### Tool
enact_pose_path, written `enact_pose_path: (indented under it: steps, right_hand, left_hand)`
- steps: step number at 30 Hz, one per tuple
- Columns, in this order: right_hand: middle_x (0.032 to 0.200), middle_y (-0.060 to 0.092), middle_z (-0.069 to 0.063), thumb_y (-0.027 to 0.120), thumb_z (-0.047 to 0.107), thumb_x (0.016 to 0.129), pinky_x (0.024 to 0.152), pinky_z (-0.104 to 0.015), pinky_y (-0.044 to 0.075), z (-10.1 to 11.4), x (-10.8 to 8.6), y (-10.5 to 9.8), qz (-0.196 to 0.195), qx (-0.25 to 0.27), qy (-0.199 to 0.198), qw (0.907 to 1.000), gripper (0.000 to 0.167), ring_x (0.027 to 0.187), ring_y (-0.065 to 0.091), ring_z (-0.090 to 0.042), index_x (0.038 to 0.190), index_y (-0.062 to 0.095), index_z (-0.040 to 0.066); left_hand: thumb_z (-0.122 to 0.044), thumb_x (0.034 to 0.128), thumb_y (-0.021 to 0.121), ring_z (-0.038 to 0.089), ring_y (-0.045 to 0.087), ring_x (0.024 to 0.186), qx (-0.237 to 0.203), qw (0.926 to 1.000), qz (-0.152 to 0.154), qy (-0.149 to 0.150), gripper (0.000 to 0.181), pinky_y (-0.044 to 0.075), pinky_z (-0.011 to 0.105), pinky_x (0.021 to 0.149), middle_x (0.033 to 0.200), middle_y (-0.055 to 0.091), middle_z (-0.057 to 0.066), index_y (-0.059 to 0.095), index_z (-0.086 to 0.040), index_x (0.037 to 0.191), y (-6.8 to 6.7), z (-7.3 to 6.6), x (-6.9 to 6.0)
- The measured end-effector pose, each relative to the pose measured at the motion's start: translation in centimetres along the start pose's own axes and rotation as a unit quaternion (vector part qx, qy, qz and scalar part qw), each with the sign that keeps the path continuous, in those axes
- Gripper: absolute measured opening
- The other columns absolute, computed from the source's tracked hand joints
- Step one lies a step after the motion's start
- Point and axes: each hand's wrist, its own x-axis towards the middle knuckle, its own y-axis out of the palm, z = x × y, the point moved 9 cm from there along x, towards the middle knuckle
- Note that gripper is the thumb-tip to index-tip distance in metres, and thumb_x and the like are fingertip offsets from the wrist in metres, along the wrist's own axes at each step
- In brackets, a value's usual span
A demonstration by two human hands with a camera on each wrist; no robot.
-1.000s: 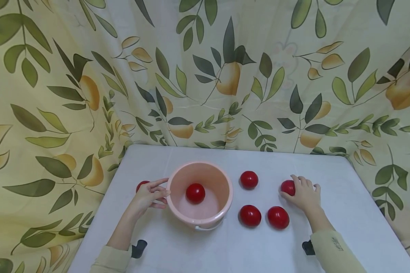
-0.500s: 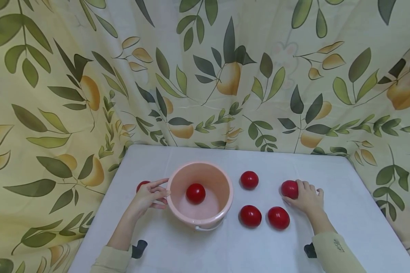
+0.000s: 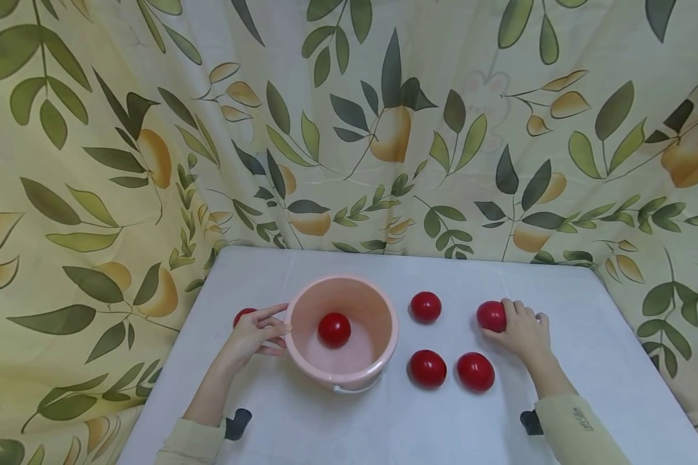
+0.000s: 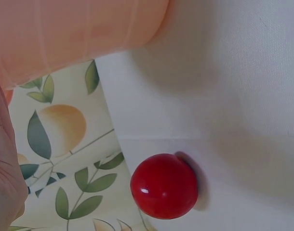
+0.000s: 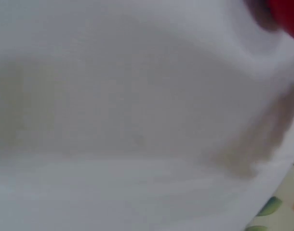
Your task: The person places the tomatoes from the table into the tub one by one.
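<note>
— Start with what's closest to the person wearing the camera.
— The left sleeve (image 3: 190, 442) and right sleeve (image 3: 578, 429) come in at the lower corners.
— And on the worktop (image 3: 407, 429)?
— Two red ones: the first front ball (image 3: 427, 369) and, just beside it, the second front ball (image 3: 475, 372). Neither has moved.
— The pink bucket (image 3: 372, 320)?
— Left of them, unmoved, its pale handle (image 3: 355, 390) hanging on the near side. The red inside ball (image 3: 334, 330) sits at the bottom, as before.
— How's the left-hand grip (image 3: 257, 334)?
— Same as half a second ago: relaxed, fingers loosely extended, touching the bucket's rim.
— So what changed?
— The right-hand grip (image 3: 520, 328). It is grasping the red right-hand ball (image 3: 491, 316), to the right of the others, and hand and ball together show slightly higher in the head view than half a second ago.
— Lifted, or slid farther away?
— I can't tell. The right wrist view catches only part of that ball, in a corner.
— Farther back?
— The red left-hand ball (image 3: 244, 314) is partly hidden behind the left hand; the left wrist view shows it whole, on the worktop, apart from the bucket. The red rear ball (image 3: 426, 307) lies beyond the front pair. Both are where they were.
— Farthest?
— The curtain (image 3: 337, 187), printed with leaves and fruit, unchanged.
</note>
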Motion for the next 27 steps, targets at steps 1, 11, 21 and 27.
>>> enact_pose_path:
  steps: [1, 11, 21, 27]
  right_hand:
    - [0.112, 0.042, -0.033, 0.076, 0.041, 0.065, 0.087, -0.069, 0.025, 0.4, 0.2, -0.5, -0.009, -0.003, -0.007, 0.9999, 0.084, 0.103, 0.039, -0.051, 0.123, 0.037, -0.006]
    - [0.116, 0.044, -0.028, 0.077, 0.038, 0.063, 0.089, -0.066, 0.029, 7.6, 1.6, -6.5, -0.063, -0.008, -0.076, 0.9951, 0.084, 0.106, 0.041, -0.047, 0.125, 0.038, -0.003]
    - [0.120, 0.048, -0.021, 0.077, 0.041, 0.062, 0.092, -0.059, 0.031, 17.5, 2.0, -10.9, -0.098, -0.003, -0.169, 0.9807, 0.084, 0.114, 0.040, -0.037, 0.127, 0.043, 0.002]
    - [0.118, 0.051, -0.015, 0.075, 0.045, 0.062, 0.093, -0.054, 0.033, 23.4, 1.0, -12.1, -0.107, -0.011, -0.240, 0.9649, 0.080, 0.110, 0.045, -0.032, 0.126, 0.046, 0.008]
  left_hand:
    - [-0.015, 0.0804, 0.070, 0.020, 0.065, 0.066, 0.002, 1.0000, -0.001, 0.000, 0.056, 0.056, 0.037, 0.063, 0.085, 0.064, 0.007, 0.049, -0.008, 0.132, 0.0, 0.0, 0.0]
    - [-0.017, 0.0812, 0.070, 0.022, 0.065, 0.067, 0.007, 0.9999, -0.008, -0.002, 0.056, 0.056, 0.036, 0.063, 0.085, 0.064, 0.007, 0.048, -0.009, 0.133, -0.1, 0.1, 0.1]
    - [-0.010, 0.0836, 0.066, 0.020, 0.065, 0.066, 0.005, 1.0000, 0.001, -0.004, 0.052, 0.056, 0.036, 0.063, 0.083, 0.064, 0.006, 0.047, -0.005, 0.132, 0.4, -1.3, -1.0]
    - [-0.009, 0.0835, 0.066, 0.020, 0.065, 0.066, 0.002, 1.0000, 0.005, 0.002, 0.052, 0.056, 0.035, 0.064, 0.082, 0.064, 0.006, 0.047, -0.003, 0.132, 0.8, -2.4, -1.9]
